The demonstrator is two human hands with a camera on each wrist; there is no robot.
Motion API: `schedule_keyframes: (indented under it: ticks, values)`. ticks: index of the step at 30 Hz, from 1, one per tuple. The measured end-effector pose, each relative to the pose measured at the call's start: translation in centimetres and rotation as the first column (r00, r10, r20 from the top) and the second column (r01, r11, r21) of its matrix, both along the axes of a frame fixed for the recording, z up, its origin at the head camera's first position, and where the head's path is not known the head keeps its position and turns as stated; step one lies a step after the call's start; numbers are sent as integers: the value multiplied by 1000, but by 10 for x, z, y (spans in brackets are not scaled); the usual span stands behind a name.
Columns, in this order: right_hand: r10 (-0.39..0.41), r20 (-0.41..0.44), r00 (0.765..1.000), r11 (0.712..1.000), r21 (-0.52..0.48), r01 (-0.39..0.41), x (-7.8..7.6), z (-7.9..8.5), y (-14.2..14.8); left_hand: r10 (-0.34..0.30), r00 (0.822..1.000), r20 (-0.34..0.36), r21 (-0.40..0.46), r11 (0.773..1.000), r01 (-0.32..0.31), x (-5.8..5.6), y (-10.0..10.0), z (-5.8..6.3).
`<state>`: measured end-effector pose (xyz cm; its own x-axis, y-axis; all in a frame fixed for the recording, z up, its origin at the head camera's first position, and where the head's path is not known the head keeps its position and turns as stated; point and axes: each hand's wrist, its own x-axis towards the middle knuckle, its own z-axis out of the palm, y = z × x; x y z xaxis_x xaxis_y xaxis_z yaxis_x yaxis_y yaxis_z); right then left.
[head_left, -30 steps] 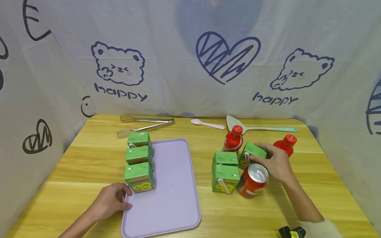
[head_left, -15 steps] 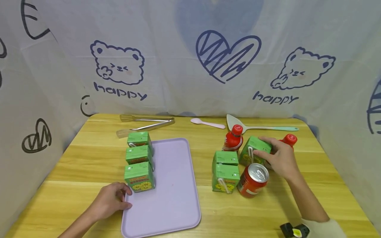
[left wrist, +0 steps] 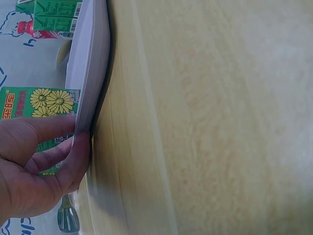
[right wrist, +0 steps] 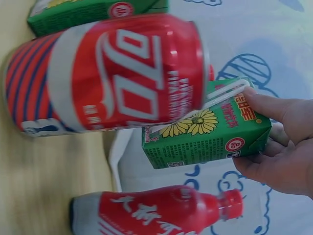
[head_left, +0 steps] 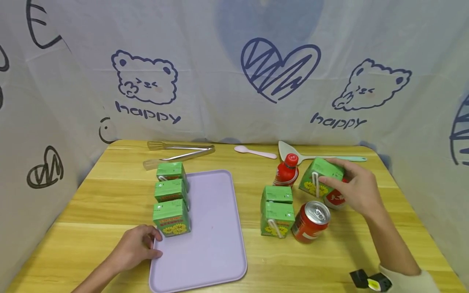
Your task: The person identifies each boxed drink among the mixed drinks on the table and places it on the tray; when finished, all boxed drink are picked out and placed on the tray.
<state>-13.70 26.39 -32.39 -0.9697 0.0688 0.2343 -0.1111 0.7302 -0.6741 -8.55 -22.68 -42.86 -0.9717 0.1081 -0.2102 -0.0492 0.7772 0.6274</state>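
My right hand (head_left: 360, 189) grips a green drink carton (head_left: 326, 167) by its upper part, thumb on the straw side. In the right wrist view the carton (right wrist: 195, 129) hangs above the table, partly behind a red cola can (right wrist: 132, 73). My left hand (head_left: 133, 248) pinches the left edge of a lilac tray (head_left: 212, 248), as the left wrist view shows. Beside those fingers, several green cartons (head_left: 172, 219) stand in a row along the tray's left side. Two more green cartons (head_left: 278, 219) stand on the table, left of the can (head_left: 311, 224).
A red bottle (head_left: 287, 173) stands behind the two cartons. Another red bottle (head_left: 335, 200) is mostly hidden by my right hand and its carton. Metal tongs (head_left: 190, 154), a pink spoon (head_left: 256, 152) and a turner (head_left: 322, 158) lie along the table's back edge.
The right hand has lifted the carton from beside the can and moved it up, back and to the right, in front of the right bottle. The left hand and tray have not moved.
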Motion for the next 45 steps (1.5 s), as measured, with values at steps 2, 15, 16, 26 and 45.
schedule_keyframes:
  ticks: [2, 15, 16, 26, 45]
  values:
    - [7, -1, 1000, 1000, -3, -7, 1, 4, -1, -2, 1000, -1, 1, 1000, 2, 0, 0, 0]
    - [53, -97, 994, 998, -27, -55, 6, 27, -8, -5, 1000, 3, 2, 1000, 5, -1, -1, -3]
    - [61, -104, 993, 998, -28, -64, 6, 29, -9, -5, 1000, 4, 3, 1000, 5, -1, -1, -3]
    - [162, -113, 980, 984, -52, -169, 14, 45, -30, -4, 1000, 4, 7, 1000, 4, -1, -2, -3]
    - [335, 103, 937, 910, -294, -293, -6, 41, -98, 15, 999, 34, 30, 999, -16, -2, 0, -1]
